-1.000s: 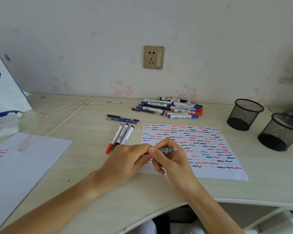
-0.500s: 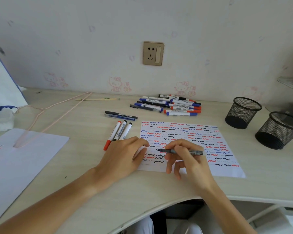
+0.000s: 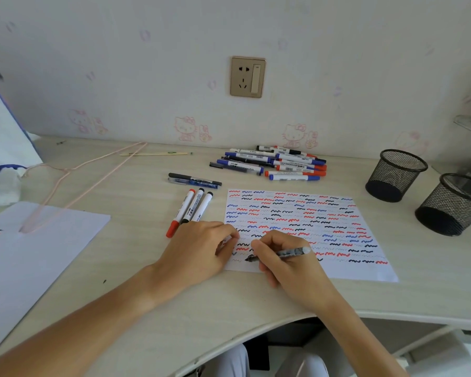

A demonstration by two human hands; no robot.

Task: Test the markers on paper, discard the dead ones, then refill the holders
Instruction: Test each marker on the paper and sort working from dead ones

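Observation:
A test paper (image 3: 297,213) covered in red, blue and black squiggles lies in front of me. My right hand (image 3: 286,265) grips a grey pen (image 3: 294,252) with its dark tip touching the paper's lower left corner. My left hand (image 3: 199,248) rests on the paper's left edge with its fingers curled under; what they enclose is hidden. A pile of several markers (image 3: 283,164) lies by the wall. Three capped markers (image 3: 192,210) lie left of the paper, with two dark pens (image 3: 193,180) above them. Two black mesh holders (image 3: 396,175) (image 3: 454,205) stand at the right.
A second white sheet (image 3: 25,254) with a few marks lies at the left, under a pink wire hanger (image 3: 65,186). A thin wooden stick (image 3: 155,153) lies near the wall. A white and blue bag (image 3: 0,148) stands far left. The desk edge curves in front.
The two hands, together on the pen a second ago, have parted. My right hand turned the pen and brought its tip down to the paper's lower left.

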